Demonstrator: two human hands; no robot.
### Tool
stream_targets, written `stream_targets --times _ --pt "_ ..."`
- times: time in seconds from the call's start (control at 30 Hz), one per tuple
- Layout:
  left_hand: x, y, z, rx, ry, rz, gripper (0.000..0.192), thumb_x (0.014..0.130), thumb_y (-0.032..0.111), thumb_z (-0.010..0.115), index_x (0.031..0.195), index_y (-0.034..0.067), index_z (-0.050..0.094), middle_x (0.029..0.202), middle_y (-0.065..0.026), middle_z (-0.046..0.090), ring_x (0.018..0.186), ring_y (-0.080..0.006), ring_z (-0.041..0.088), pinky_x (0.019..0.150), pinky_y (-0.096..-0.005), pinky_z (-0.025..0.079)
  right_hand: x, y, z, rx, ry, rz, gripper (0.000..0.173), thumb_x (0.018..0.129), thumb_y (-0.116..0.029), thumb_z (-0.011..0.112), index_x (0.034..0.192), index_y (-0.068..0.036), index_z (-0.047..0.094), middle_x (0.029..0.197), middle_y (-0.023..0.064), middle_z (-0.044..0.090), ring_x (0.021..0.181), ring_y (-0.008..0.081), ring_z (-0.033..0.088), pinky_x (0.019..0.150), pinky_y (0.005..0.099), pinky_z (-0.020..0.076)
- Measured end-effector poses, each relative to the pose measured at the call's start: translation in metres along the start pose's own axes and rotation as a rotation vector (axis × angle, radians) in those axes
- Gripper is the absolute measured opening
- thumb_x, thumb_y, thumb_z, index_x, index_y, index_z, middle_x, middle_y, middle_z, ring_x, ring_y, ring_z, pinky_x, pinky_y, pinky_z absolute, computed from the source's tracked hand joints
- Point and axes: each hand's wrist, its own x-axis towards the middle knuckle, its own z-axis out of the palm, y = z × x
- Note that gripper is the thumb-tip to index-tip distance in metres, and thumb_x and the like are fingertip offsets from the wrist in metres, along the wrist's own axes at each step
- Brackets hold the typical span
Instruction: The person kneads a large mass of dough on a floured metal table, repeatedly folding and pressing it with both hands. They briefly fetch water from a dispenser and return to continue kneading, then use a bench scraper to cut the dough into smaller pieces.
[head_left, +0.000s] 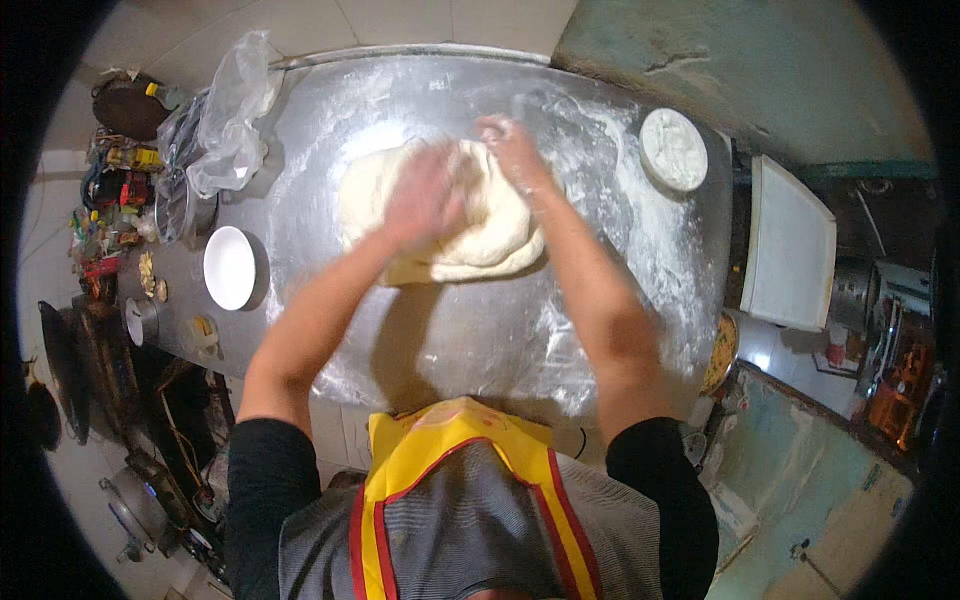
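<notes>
A large, pale mass of dough lies folded on a floured metal table. My left hand is blurred and reaches over the middle of the dough; whether its fingers grip any of it is unclear. At the dough's far right edge is my right hand, its fingers bent and dusted with flour. The blur hides whether those fingers pinch the dough or only rest by it.
A bowl of white flour stands at the back right. On the left are a white bowl, a clear plastic bag and a small metal pot. Beyond the right edge is a white tray. Bottles and packets crowd the far left.
</notes>
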Motion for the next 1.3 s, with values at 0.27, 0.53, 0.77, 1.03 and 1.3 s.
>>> stream_targets --times 0.27,0.53,0.77,1.03,1.3 --pt "-0.039 0.077 0.05 -0.078 0.003 -0.009 0.057 0.09 0.039 0.054 0.141 0.013 0.052 0.151 -0.013 0.043 0.141 -0.0286 0.036 0.119 -0.0501 0.023 0.029 -0.016 -0.005 -0.616 -0.474 -0.04 0.059 0.097 -0.052 0.046 0.124 -0.002 0.063 0.132 0.0231 0.059 0.121 0.0368 0.058 0.103 0.0466 0.0434" --pt "-0.021 0.048 -0.082 -0.39 0.242 -0.222 0.043 0.094 0.039 0.05 0.096 0.0 0.068 0.1 -0.023 0.067 0.098 -0.0398 0.062 0.089 -0.0479 0.048 -0.146 -0.037 0.013 -0.659 -0.294 -0.209 0.034 0.088 -0.027 0.054 0.094 0.003 0.069 0.103 0.0241 0.067 0.097 0.0412 0.065 0.089 0.0482 0.0513" --pt "-0.182 0.071 0.009 -0.238 -0.028 -0.023 0.065 0.088 0.045 0.057 0.14 0.006 0.05 0.15 -0.0132 0.045 0.139 -0.0304 0.04 0.12 -0.0501 0.023 -0.31 0.049 0.107 -0.88 0.055 0.073 0.056 0.094 -0.036 0.052 0.142 -0.007 0.047 0.146 0.021 0.044 0.136 0.0403 0.038 0.114 0.0565 0.0259" --pt "-0.226 0.079 0.064 -0.183 -0.156 -0.077 0.083 0.082 0.045 0.061 0.152 0.009 0.035 0.16 -0.0151 0.027 0.148 -0.0341 0.023 0.119 -0.0555 0.017 -0.273 0.132 0.13 -1.07 -0.261 0.021 0.08 0.087 -0.047 0.056 0.155 -0.012 0.031 0.162 0.0149 0.024 0.147 0.0381 0.022 0.121 0.0556 0.0094" --pt "-0.06 0.044 0.017 -0.425 0.165 -0.091 0.062 0.094 0.033 0.053 0.145 0.0 0.041 0.155 -0.0198 0.033 0.144 -0.0394 0.03 0.12 -0.0543 0.018 -0.099 0.027 0.023 -0.505 0.206 -0.257 0.062 0.092 -0.036 0.059 0.145 -0.008 0.043 0.148 0.0173 0.045 0.138 0.0365 0.038 0.119 0.0486 0.0223"
